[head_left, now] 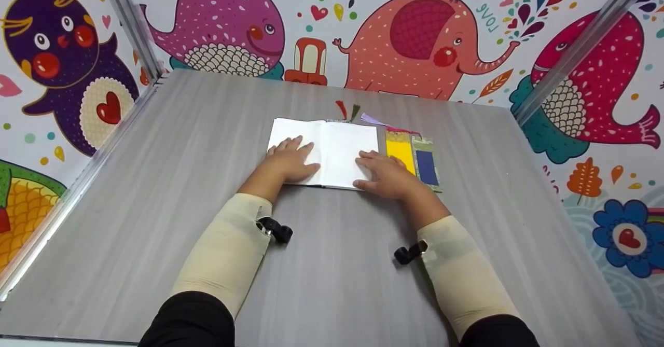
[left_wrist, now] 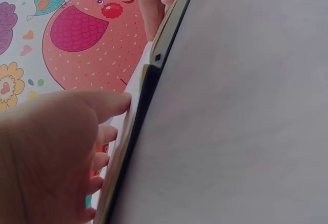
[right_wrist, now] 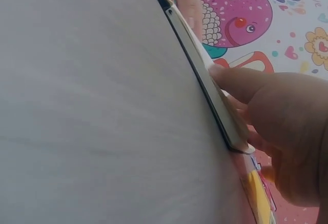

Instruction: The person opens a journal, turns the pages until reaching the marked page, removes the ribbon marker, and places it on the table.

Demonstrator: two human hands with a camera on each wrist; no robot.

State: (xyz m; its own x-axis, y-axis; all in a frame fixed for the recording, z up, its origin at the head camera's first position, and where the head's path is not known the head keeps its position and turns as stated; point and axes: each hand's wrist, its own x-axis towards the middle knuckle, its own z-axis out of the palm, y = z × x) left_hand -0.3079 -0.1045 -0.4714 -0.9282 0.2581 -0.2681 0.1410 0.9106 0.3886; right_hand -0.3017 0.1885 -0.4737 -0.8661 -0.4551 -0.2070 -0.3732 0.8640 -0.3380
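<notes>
A book [head_left: 342, 152] with blank white pages lies spread on the table. My left hand [head_left: 290, 163] rests on the left page, fingers extended toward the far side and thumb pointing to the middle. On the right page's outer part rests my right hand [head_left: 389, 176], its fingers extended. Seen low in the left wrist view, the book's dark cover edge [left_wrist: 145, 96] runs below the left thumb. In the right wrist view the thick page block [right_wrist: 207, 85] shows under the right thumb. Just right of the book lie a yellow bookmark [head_left: 398, 146] and a green one with a blue panel [head_left: 427, 166].
Beyond the book's far edge show a red tassel [head_left: 341, 109], a green tassel [head_left: 355, 112] and a lilac tassel [head_left: 372, 120]. The grey table [head_left: 171, 181] meets walls printed with cartoon animals. A black camera mount [head_left: 277, 230] sticks out from the left wrist.
</notes>
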